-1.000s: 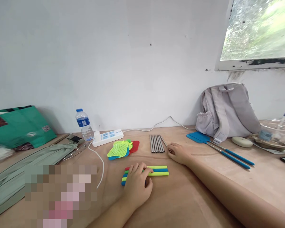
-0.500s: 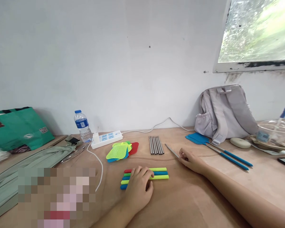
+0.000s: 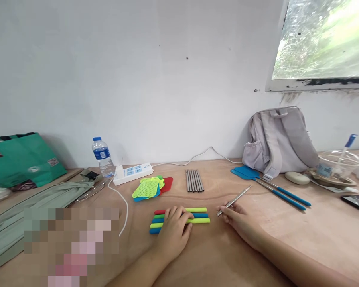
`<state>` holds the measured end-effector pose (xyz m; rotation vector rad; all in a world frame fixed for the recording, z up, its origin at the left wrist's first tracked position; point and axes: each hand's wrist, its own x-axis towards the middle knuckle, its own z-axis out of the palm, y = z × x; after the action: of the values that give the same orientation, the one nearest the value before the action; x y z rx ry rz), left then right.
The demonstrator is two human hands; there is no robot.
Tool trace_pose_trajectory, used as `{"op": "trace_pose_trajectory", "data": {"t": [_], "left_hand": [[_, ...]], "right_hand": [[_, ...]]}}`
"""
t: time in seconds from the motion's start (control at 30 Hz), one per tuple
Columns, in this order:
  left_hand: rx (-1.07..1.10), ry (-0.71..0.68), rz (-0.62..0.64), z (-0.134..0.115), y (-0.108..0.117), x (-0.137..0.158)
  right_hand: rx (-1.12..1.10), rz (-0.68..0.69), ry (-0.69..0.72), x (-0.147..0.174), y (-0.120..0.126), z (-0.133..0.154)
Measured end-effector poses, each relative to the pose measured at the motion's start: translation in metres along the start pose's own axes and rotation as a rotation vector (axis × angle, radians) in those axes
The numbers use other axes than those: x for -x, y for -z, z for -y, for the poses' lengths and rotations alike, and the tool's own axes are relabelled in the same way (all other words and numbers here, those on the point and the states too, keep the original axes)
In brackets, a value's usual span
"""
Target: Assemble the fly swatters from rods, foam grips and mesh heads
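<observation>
My left hand (image 3: pixel 175 229) lies over a row of red, green, blue and yellow-green plastic handles (image 3: pixel 201 220) on the table, its fingers a little bent and apart on top of them. Between the thumb and fingers of my right hand (image 3: pixel 242 221) is a thin metal rod (image 3: pixel 241 195), slanting up and away to the right, its thicker end near the handles. Several similar metal rods (image 3: pixel 194 181) lie side by side farther back. Left of them is a pile of mesh fly swatter heads (image 3: pixel 148 187) in yellow-green, blue, green and red.
Blue fly swatters (image 3: pixel 283 195) with handles lie at right, before a grey backpack (image 3: pixel 277 143). A power strip (image 3: pixel 134 172), water bottle (image 3: pixel 103 155) and green bag (image 3: pixel 26 159) stand at left. A plastic cup (image 3: pixel 338 167) and phone (image 3: pixel 357 203) are far right.
My right hand has drawn nearer to me with the metal rod and turned it, so the thin tip now points away to the right. My left hand stays on the handles.
</observation>
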<state>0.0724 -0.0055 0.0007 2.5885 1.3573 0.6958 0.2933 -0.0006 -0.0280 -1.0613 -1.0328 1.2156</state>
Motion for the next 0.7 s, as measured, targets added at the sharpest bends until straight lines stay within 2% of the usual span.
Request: {"op": "trace_pose_trajectory", "data": {"t": [0.2, 0.43, 0.5, 0.7], "left_hand": [[0.0, 0.01, 0.006, -0.001, 0.001, 0.0], [0.004, 0.003, -0.003, 0.0, -0.002, -0.001], [0.01, 0.002, 0.001, 0.0, -0.002, -0.002], [-0.026, -0.062, -0.014, 0.0, 0.0, -0.001]], "right_hand": [[0.234, 0.095, 0.027, 0.005, -0.006, 0.008], [0.275, 0.214, 0.058, 0.007, -0.006, 0.01], [0.212, 0.248, 0.031, 0.007, -0.004, 0.009], [-0.172, 0.347, -0.059, 0.004, 0.004, 0.011]]}}
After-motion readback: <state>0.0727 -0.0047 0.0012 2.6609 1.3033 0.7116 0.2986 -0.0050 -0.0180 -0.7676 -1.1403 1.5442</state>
